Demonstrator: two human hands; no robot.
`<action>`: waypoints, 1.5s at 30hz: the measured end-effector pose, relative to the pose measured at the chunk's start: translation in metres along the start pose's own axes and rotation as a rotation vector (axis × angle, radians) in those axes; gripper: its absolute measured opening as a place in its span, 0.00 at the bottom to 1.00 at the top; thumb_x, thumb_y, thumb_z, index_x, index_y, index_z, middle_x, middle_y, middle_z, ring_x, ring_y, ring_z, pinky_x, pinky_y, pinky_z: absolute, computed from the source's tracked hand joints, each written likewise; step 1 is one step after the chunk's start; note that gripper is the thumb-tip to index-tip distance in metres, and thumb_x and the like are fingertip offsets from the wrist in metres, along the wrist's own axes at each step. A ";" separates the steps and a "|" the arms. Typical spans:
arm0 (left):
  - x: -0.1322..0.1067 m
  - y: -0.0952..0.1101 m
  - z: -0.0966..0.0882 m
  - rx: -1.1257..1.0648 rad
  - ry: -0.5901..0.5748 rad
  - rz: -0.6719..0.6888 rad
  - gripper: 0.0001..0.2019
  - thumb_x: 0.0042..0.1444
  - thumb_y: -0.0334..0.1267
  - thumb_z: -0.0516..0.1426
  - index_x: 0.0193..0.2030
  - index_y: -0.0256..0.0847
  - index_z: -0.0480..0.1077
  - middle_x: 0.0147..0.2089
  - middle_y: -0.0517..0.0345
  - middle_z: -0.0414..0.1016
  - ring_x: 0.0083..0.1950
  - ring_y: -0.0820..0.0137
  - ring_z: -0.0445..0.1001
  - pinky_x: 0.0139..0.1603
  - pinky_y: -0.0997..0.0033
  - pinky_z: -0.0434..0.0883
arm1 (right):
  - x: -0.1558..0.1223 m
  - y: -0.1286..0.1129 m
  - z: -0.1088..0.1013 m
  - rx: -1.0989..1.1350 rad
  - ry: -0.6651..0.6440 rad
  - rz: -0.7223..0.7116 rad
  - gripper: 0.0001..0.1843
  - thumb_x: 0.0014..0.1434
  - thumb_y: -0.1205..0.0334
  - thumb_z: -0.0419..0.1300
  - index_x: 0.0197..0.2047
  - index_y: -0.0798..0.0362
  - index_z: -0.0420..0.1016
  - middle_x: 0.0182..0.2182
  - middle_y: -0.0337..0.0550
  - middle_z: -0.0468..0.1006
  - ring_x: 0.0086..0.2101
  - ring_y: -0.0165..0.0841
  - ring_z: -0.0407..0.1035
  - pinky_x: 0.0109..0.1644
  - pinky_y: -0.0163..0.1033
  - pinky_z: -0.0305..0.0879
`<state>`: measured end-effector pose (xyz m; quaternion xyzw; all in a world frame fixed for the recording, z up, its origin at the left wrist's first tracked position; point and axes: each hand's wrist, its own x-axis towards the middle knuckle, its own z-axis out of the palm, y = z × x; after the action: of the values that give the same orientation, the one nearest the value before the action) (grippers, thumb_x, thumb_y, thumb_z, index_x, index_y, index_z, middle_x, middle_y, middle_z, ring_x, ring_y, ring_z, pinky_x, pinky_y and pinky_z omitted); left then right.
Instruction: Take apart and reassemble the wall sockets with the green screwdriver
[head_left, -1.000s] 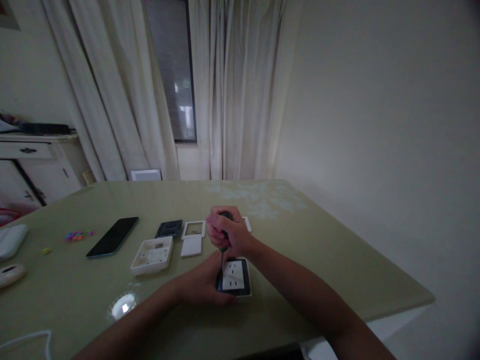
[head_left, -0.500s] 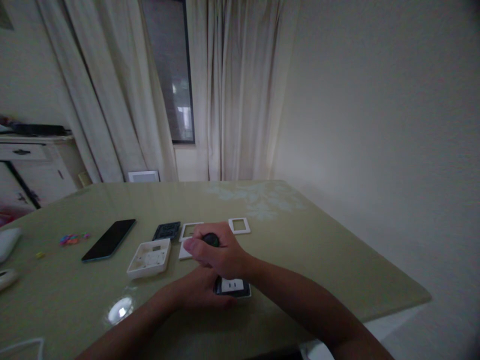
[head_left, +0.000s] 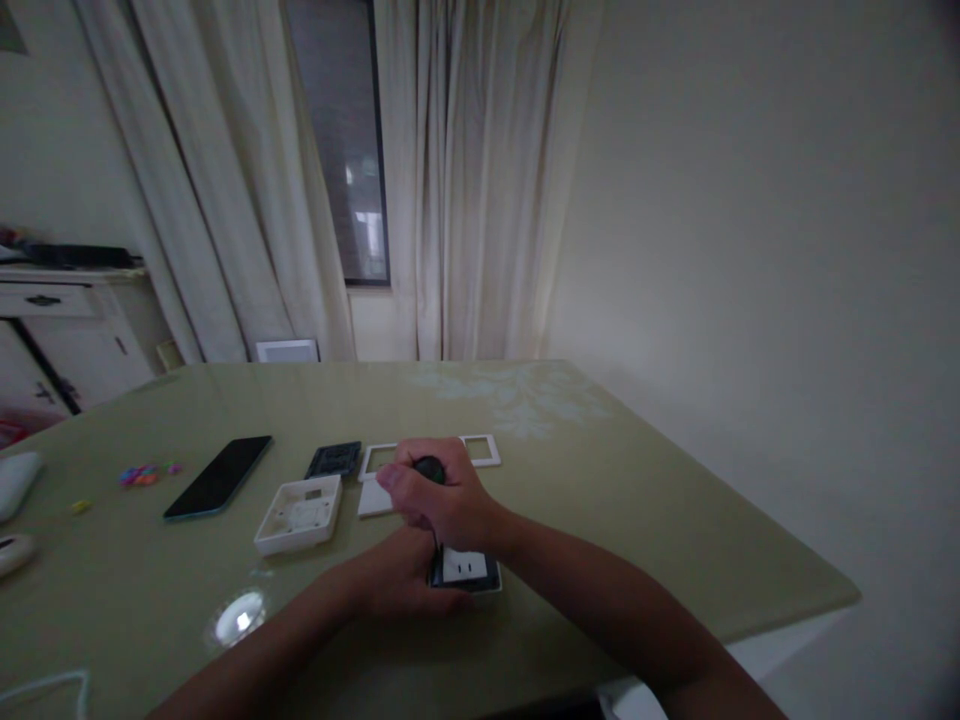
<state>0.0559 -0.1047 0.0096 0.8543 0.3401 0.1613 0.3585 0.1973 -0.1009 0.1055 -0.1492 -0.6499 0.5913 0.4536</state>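
A wall socket [head_left: 466,569] with a white face and dark surround sits in a white box on the table near me. My left hand [head_left: 409,575] is closed around the socket's left side, thumb along its near edge. Above it, my right hand [head_left: 450,495] wraps round a screwdriver [head_left: 430,469] with a dark handle. The screwdriver's thin shaft points down at the socket's left edge; its tip is hidden. Just beyond lie a white plate [head_left: 375,498] and a white square frame [head_left: 377,460], both partly covered by my right hand.
An empty white back box [head_left: 300,515] and a dark square panel [head_left: 334,460] lie left of my hands. Another white frame [head_left: 484,451] lies behind them. Further left are a phone [head_left: 219,478] and small colourful pieces [head_left: 146,475]. A wall borders the table's right.
My right hand and the screwdriver have shifted slightly right, and the grip has turned a little. My left hand and the socket stay in place.
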 end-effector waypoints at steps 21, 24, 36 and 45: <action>0.005 0.000 -0.011 0.016 -0.030 0.038 0.45 0.50 0.49 0.72 0.73 0.48 0.62 0.66 0.49 0.72 0.65 0.44 0.70 0.68 0.45 0.69 | 0.023 -0.015 -0.047 -0.084 -0.362 -0.099 0.20 0.67 0.55 0.59 0.24 0.53 0.68 0.26 0.38 0.70 0.28 0.30 0.67 0.35 0.37 0.64; 0.006 -0.002 -0.011 0.029 -0.038 0.031 0.46 0.49 0.49 0.72 0.73 0.49 0.61 0.66 0.49 0.71 0.66 0.45 0.69 0.70 0.45 0.68 | 0.023 -0.026 -0.050 -0.465 -0.186 -0.170 0.18 0.68 0.57 0.56 0.26 0.53 0.70 0.27 0.37 0.69 0.30 0.30 0.64 0.37 0.36 0.59; 0.004 -0.001 -0.011 0.137 -0.024 0.098 0.46 0.54 0.55 0.69 0.76 0.48 0.57 0.67 0.45 0.71 0.64 0.44 0.71 0.69 0.44 0.68 | 0.010 -0.050 -0.038 -1.448 -0.051 -0.243 0.21 0.73 0.44 0.58 0.35 0.52 0.73 0.27 0.38 0.76 0.27 0.29 0.62 0.32 0.38 0.42; 0.004 0.002 -0.011 0.131 -0.007 0.142 0.43 0.55 0.51 0.68 0.75 0.49 0.57 0.68 0.47 0.71 0.64 0.45 0.72 0.68 0.46 0.68 | 0.006 -0.052 -0.037 -1.560 -0.149 -0.438 0.19 0.74 0.49 0.55 0.37 0.52 0.74 0.29 0.40 0.80 0.29 0.31 0.68 0.31 0.40 0.42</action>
<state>0.0546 -0.0974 0.0186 0.8985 0.2872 0.1604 0.2907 0.2395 -0.0863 0.1508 -0.2519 -0.9178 -0.1256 0.2801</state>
